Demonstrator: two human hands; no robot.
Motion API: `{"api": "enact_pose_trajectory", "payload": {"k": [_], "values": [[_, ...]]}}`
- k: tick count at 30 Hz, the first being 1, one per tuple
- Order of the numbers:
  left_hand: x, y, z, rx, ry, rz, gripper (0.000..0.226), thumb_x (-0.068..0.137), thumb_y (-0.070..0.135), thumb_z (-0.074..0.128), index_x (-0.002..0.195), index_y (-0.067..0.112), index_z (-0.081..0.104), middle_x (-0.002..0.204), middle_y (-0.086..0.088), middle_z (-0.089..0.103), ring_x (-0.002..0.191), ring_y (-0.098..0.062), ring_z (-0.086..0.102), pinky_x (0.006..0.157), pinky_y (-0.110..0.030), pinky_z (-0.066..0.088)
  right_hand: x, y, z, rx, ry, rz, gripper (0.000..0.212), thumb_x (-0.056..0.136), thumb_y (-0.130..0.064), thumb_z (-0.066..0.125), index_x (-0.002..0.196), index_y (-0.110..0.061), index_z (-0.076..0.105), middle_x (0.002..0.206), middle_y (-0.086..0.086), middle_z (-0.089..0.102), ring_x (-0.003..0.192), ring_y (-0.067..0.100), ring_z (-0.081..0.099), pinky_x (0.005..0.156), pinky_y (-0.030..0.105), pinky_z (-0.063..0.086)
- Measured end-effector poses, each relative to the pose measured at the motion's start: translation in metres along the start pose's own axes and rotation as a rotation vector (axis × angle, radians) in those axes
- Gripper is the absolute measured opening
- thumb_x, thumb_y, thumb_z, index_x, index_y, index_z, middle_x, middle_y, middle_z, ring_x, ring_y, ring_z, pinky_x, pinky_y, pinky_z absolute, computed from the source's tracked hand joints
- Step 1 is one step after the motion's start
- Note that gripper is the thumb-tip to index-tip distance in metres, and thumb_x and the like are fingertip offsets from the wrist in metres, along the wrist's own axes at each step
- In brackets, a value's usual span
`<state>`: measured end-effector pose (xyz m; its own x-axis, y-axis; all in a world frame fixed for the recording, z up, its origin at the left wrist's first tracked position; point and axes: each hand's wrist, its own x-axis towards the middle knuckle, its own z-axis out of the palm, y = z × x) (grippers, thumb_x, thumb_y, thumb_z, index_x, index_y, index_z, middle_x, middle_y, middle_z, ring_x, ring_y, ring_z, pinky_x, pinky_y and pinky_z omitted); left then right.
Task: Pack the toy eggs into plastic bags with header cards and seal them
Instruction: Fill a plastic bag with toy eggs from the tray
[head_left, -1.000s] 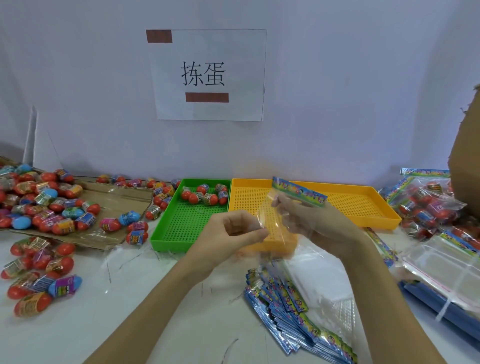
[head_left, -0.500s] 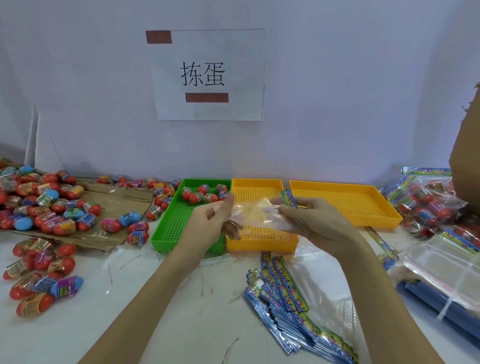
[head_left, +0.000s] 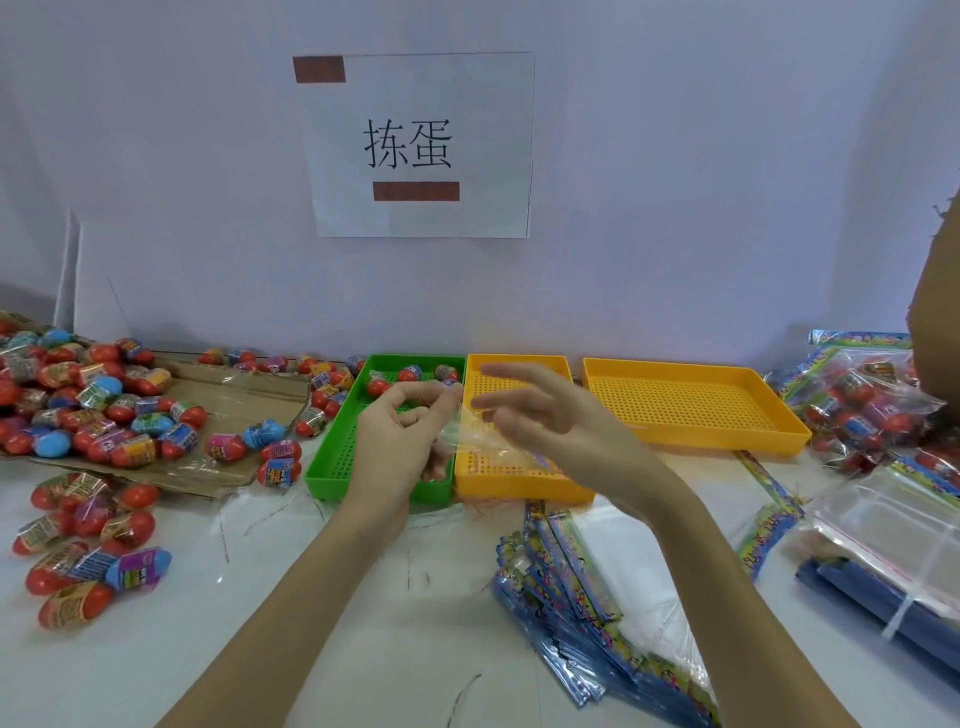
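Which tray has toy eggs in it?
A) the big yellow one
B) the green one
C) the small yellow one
B: the toy eggs sit at the far end of the green tray, while the mesh floors of both yellow trays show no eggs.

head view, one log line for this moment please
left hand pinches clear bag | right hand open | over green tray and yellow tray

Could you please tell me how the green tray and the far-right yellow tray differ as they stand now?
The green tray holds several toy eggs at its far end; the far-right yellow tray shows none. The green tray is partly hidden by the left hand; the yellow one is in full view. Both are perforated plastic trays on the table.
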<state>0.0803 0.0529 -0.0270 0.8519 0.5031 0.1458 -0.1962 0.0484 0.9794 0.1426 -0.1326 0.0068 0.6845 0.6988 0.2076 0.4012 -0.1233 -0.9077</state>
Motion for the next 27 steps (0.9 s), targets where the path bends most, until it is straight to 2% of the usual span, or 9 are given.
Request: {"api": "enact_pose_trajectory", "payload": {"k": [2, 5, 10, 14, 17, 20, 23, 25, 27], "values": [[0.0, -0.001, 0.0, -0.031, 0.041, 0.004, 0.031, 0.093, 0.033, 0.076, 0.111, 0.008, 0.069, 0.064, -0.002, 0.067, 0.047, -0.012, 0.056, 0.043, -0.022, 0.046, 0.001, 0.002, 0.014, -0.081, -0.107, 0.016, 0.063, 0.088, -0.04, 0.08, 0.144, -0.041, 0.051, 0.128, -0.017, 0.067, 0.122, -0.006, 0.06, 0.095, 0.017, 0.054], [-0.001, 0.006, 0.0, -0.134, -0.068, -0.052, 0.047, 0.097, 0.049, 0.062, 0.111, 0.005, 0.071, 0.075, -0.009, 0.073, 0.063, -0.02, 0.067, 0.056, -0.025, 0.056, 0.005, 0.006, 0.028, -0.2, 0.093, -0.041, 0.044, 0.098, -0.016, 0.07, 0.14, -0.023, 0.058, 0.121, -0.006, 0.072, 0.109, 0.001, 0.069, 0.092, 0.026, 0.059], [0.001, 0.009, 0.002, -0.025, -0.009, 0.007, 0.068, 0.077, 0.076, 0.057, 0.108, 0.017, 0.073, 0.066, 0.005, 0.057, 0.057, -0.012, 0.051, 0.056, -0.021, 0.045, 0.008, 0.009, 0.024, 0.113, 0.292, -0.007, 0.023, 0.105, -0.003, 0.055, 0.124, -0.008, 0.065, 0.105, 0.006, 0.079, 0.093, 0.017, 0.077, 0.08, 0.031, 0.063], [0.0, 0.005, 0.001, 0.125, -0.149, 0.031, 0.051, 0.072, 0.055, 0.081, 0.113, 0.026, 0.072, 0.096, 0.006, 0.075, 0.086, -0.008, 0.071, 0.069, -0.014, 0.054, 0.007, 0.009, 0.024, 0.403, 0.284, 0.043, 0.019, 0.101, -0.009, 0.063, 0.119, -0.009, 0.07, 0.104, 0.006, 0.08, 0.093, 0.024, 0.078, 0.079, 0.031, 0.063], [-0.003, 0.005, 0.003, 0.063, -0.158, 0.084, 0.031, 0.075, 0.032, 0.087, 0.098, 0.014, 0.077, 0.084, -0.003, 0.078, 0.076, -0.013, 0.073, 0.068, -0.021, 0.057, 0.008, 0.008, 0.023, 0.514, 0.289, 0.075, 0.023, 0.099, -0.014, 0.068, 0.119, -0.004, 0.069, 0.101, 0.011, 0.08, 0.092, 0.027, 0.078, 0.079, 0.031, 0.063], [0.0, 0.002, -0.001, 0.179, -0.103, 0.205, 0.013, 0.082, 0.019, 0.086, 0.091, 0.014, 0.079, 0.076, -0.003, 0.077, 0.063, -0.017, 0.072, 0.062, -0.025, 0.06, 0.009, 0.008, 0.023, 0.298, 0.458, 0.068, 0.043, 0.094, -0.025, 0.075, 0.131, -0.011, 0.06, 0.1, 0.004, 0.079, 0.089, 0.018, 0.078, 0.078, 0.028, 0.064], [0.002, 0.0, -0.005, 0.42, -0.12, 0.345, 0.006, 0.087, 0.015, 0.082, 0.092, 0.018, 0.081, 0.076, 0.005, 0.077, 0.061, -0.01, 0.071, 0.06, -0.02, 0.057, 0.009, 0.009, 0.021, -0.216, 0.733, -0.224, 0.049, 0.091, -0.027, 0.079, 0.132, -0.017, 0.056, 0.117, -0.004, 0.067, 0.103, 0.008, 0.066, 0.086, 0.018, 0.056], [0.001, -0.001, -0.005, 0.454, -0.134, 0.372, 0.005, 0.088, 0.016, 0.082, 0.093, 0.018, 0.081, 0.076, 0.005, 0.077, 0.061, -0.01, 0.071, 0.061, -0.022, 0.058, 0.009, 0.007, 0.02, -0.375, 0.684, -0.438, 0.035, 0.092, -0.024, 0.078, 0.122, -0.014, 0.064, 0.115, -0.003, 0.066, 0.106, 0.009, 0.063, 0.089, 0.017, 0.052], [-0.001, -0.002, -0.004, 0.472, -0.146, 0.419, 0.006, 0.089, 0.019, 0.081, 0.095, 0.018, 0.08, 0.075, 0.003, 0.075, 0.06, -0.012, 0.071, 0.062, -0.027, 0.06, 0.009, 0.006, 0.023, -0.438, 0.56, -0.465, 0.028, 0.093, -0.027, 0.078, 0.116, -0.014, 0.069, 0.108, -0.005, 0.069, 0.101, 0.008, 0.063, 0.088, 0.016, 0.05]]}}
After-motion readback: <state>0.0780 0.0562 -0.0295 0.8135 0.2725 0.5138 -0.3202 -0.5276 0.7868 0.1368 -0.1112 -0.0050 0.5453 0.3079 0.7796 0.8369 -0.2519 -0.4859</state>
